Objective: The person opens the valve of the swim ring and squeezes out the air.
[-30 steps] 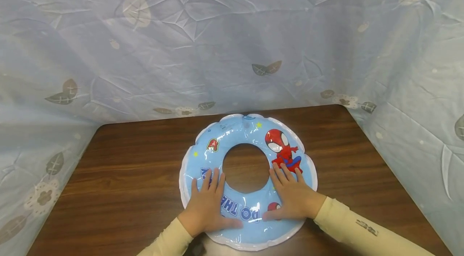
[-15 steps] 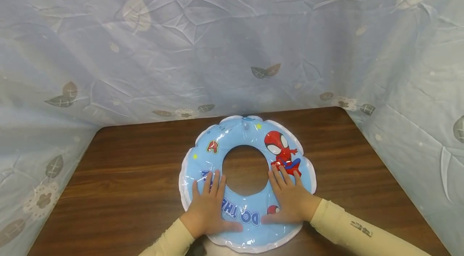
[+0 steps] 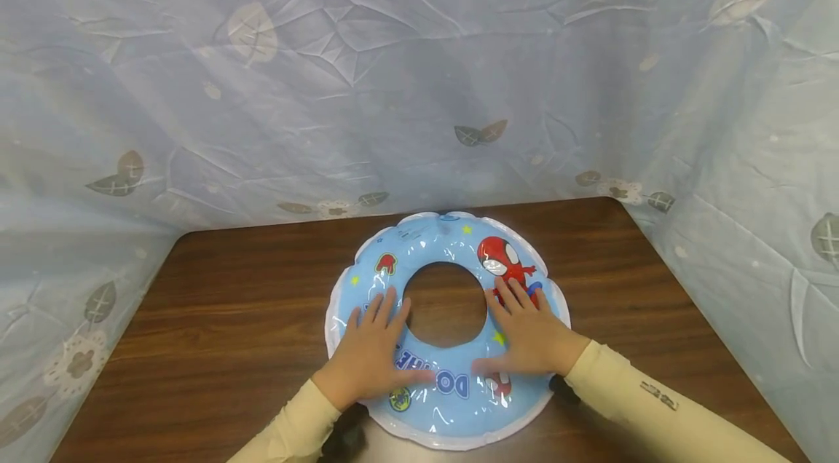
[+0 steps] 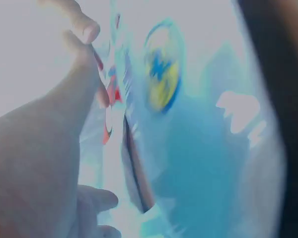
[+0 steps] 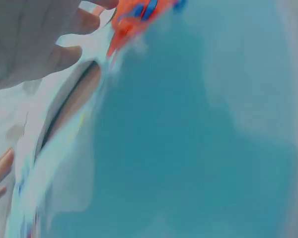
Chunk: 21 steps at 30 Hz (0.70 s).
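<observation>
A light-blue inflatable swim ring [image 3: 440, 405] with a scalloped white edge lies flat on a dark wooden table. Its print includes a red cartoon figure at the upper right and blue letters near the front. Over the ring's left front part my left hand [image 3: 368, 357] spreads its straight fingers, with the thumb pointing inward. On the opposite side my right hand [image 3: 534, 335] is spread over the ring, fingertips near the red figure. In the left wrist view, a yellow-and-blue round emblem [image 4: 164, 69] shows on the ring beside the left hand. Whether the palms press down cannot be told.
The brown wooden table [image 3: 242, 317] reaches out on both sides of the ring. A pale-blue cloth [image 3: 393, 84] with leaf and flower prints hangs behind the table and along both sides.
Both hands have lifted slightly and shifted on the ring, the left a little to the left. A round emblem has come into sight below the left thumb. The ring stays nearly in place.
</observation>
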### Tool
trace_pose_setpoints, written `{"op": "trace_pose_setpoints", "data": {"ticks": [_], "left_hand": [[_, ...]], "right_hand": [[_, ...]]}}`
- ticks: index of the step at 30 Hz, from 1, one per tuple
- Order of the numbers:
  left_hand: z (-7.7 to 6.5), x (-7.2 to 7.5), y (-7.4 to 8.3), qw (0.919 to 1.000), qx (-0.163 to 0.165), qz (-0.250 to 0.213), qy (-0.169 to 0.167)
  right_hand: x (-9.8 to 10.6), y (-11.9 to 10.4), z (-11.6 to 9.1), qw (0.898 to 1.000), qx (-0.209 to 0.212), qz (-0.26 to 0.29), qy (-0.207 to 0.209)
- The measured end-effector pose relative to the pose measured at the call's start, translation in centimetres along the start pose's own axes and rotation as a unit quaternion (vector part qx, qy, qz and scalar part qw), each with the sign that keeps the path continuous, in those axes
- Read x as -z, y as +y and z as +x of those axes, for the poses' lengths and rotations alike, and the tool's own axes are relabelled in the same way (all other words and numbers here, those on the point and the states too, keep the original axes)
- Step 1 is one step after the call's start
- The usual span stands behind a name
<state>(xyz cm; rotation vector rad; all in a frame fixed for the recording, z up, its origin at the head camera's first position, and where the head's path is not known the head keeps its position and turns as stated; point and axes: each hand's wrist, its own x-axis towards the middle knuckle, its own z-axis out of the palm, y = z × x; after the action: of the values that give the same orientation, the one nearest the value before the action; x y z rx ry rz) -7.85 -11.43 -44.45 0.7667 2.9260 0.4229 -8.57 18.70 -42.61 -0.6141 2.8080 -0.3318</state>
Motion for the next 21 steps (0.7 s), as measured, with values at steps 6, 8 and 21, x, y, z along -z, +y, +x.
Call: {"op": "trace_pose_setpoints", "data": {"ticks": [6,8,21], "left_hand": [[2.5,1.2,-1.4,0.9976,0.003,0.044,0.054],[3.5,1.4,-1.7,0.9966,0.004,0.056,0.060],[9.5,0.8,-1.2,0.9979,0.033,0.055,0.004]], "right_hand": [[1.2,1.9,2.1,0.999,-0.023,-0.005,0.038],[1.4,2.5,3.0,0.999,-0.029,-0.003,0.044],[2.1,2.6,7.3,0.999,-0.052,0.000,0.014]]}}
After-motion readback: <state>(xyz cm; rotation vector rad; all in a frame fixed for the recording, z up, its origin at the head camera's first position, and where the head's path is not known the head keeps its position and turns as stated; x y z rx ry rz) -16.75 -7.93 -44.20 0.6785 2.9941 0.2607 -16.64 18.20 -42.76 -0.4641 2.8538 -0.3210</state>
